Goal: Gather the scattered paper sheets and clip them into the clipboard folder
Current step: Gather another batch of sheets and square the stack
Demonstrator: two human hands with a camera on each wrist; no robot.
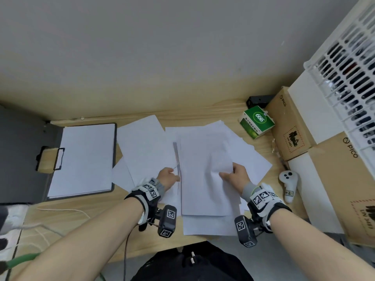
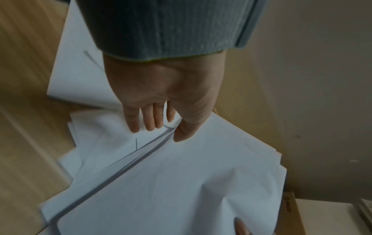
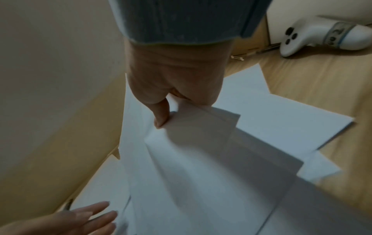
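Observation:
An open dark clipboard folder (image 1: 22, 155) lies at the left of the wooden desk; its metal clip (image 1: 50, 159) is beside a pile of white sheets (image 1: 85, 159) on its right half. More white sheets (image 1: 142, 142) lie scattered across the middle. A stack of sheets (image 1: 205, 179) (image 2: 181, 190) (image 3: 201, 159) is lifted slightly over them. My right hand (image 1: 231, 175) (image 3: 175, 111) pinches its right edge, thumb on top. My left hand (image 1: 170, 175) (image 2: 161, 130) has straight fingers at the stack's left edge, with the thumb touching that edge.
A green and white box (image 1: 257, 121) and a small black device (image 1: 257, 101) stand at the back right. Cardboard boxes (image 1: 290, 126) and a white basket (image 1: 349, 78) line the right side. A white controller (image 1: 288, 183) lies beside them. A cord (image 1: 60, 210) runs along the front left.

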